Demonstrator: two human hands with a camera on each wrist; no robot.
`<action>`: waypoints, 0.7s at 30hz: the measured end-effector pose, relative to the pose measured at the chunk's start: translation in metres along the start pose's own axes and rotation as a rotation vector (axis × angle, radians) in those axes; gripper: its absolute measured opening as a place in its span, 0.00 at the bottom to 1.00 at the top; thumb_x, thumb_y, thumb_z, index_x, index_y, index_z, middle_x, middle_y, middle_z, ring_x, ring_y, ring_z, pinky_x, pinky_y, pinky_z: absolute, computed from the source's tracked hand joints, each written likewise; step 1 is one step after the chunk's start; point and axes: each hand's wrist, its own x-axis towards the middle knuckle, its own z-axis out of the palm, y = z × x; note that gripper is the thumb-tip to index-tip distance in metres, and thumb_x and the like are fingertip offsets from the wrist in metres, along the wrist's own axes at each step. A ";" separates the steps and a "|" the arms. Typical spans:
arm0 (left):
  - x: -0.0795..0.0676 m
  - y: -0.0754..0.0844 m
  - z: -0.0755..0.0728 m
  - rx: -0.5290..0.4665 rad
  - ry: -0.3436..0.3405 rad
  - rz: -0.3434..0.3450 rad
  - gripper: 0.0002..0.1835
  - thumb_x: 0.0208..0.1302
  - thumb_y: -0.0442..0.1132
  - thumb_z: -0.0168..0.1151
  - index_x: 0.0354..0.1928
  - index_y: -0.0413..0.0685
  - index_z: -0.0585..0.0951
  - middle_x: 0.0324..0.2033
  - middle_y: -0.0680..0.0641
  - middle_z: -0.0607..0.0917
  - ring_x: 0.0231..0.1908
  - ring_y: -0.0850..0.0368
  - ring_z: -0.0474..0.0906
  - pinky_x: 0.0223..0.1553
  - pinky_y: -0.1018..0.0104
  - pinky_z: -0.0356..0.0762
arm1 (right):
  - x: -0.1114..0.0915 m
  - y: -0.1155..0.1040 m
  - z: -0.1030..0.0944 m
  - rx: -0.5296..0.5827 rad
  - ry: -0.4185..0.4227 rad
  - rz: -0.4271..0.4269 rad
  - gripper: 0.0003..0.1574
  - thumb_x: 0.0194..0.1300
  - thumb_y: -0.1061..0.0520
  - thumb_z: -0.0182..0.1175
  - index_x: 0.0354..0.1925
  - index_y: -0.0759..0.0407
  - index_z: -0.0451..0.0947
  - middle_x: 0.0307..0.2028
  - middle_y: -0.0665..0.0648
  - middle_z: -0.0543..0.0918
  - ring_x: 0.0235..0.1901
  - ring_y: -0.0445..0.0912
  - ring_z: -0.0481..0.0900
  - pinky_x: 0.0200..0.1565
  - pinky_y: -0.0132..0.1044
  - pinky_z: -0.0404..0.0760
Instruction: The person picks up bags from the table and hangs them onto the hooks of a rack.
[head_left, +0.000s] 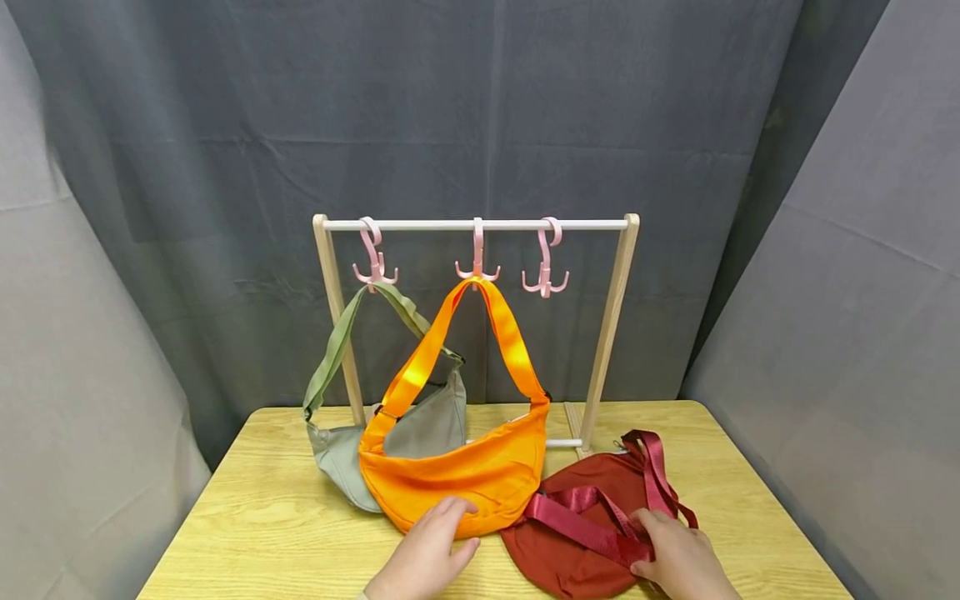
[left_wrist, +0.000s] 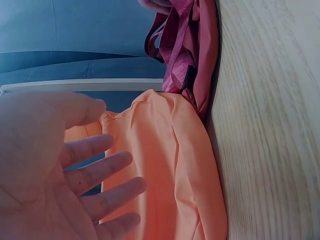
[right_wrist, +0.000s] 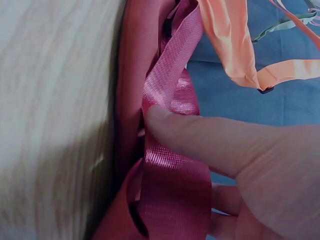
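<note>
A dark red shoulder bag (head_left: 581, 542) lies on the table at the right, its shiny strap (right_wrist: 172, 170) folded over it. My right hand (head_left: 678, 554) grips this strap, thumb on the near side and fingers behind it in the right wrist view. An orange shoulder bag (head_left: 465, 475) hangs by its strap from the middle pink hook (head_left: 477, 250). In front of its lower edge is my left hand (head_left: 429, 550), fingers spread and holding nothing. Behind the orange bag, a grey-green bag (head_left: 337, 454) hangs from the left pink hook (head_left: 372, 254), partly hidden.
A rack with wooden legs (head_left: 611, 333) and a white bar (head_left: 427, 225) stands at the back of the wooden table (head_left: 247, 517). The right pink hook (head_left: 546, 258) carries no bag. Grey curtains (head_left: 225, 167) surround the table at the back and sides.
</note>
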 end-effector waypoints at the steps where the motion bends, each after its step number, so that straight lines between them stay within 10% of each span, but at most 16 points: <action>1: 0.000 0.000 0.000 -0.002 0.001 0.001 0.16 0.66 0.50 0.60 0.54 0.58 0.74 0.49 0.53 0.79 0.51 0.57 0.76 0.51 0.58 0.76 | 0.000 0.001 0.000 -0.001 -0.005 0.002 0.39 0.37 0.41 0.78 0.49 0.49 0.76 0.44 0.50 0.82 0.44 0.48 0.80 0.42 0.66 0.73; 21: -0.002 0.000 0.001 0.014 -0.016 0.010 0.15 0.66 0.50 0.60 0.52 0.56 0.75 0.47 0.53 0.79 0.48 0.59 0.76 0.50 0.59 0.77 | 0.000 0.010 0.010 0.033 -0.010 0.016 0.41 0.44 0.39 0.74 0.53 0.54 0.73 0.47 0.55 0.82 0.47 0.53 0.79 0.43 0.65 0.71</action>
